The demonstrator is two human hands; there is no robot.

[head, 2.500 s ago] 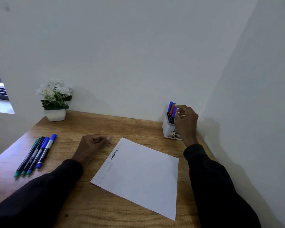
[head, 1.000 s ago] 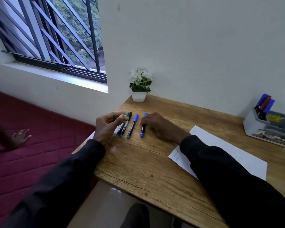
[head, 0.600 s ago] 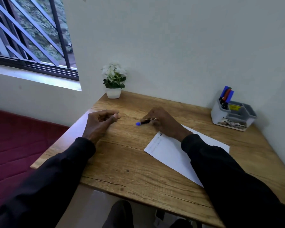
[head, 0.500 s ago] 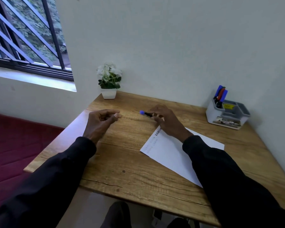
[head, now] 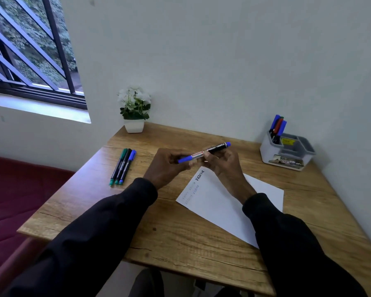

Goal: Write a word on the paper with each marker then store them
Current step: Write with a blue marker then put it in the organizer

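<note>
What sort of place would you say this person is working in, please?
Probably a small study or home-office corner: a wooden desk pushed into the angle of two white walls, a desk organiser holding markers, and a potted plant near a barred window.

Soft daylight from the window (head: 30, 50); edges warped.

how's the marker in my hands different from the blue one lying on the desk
The held marker is off the desk, gripped by the left hand and right hand; the blue desk marker lies flat, untouched, beside two other markers. The held marker looks thicker, with a white band; the blue desk marker is slimmer. Both have dark barrels and blue caps.
</note>
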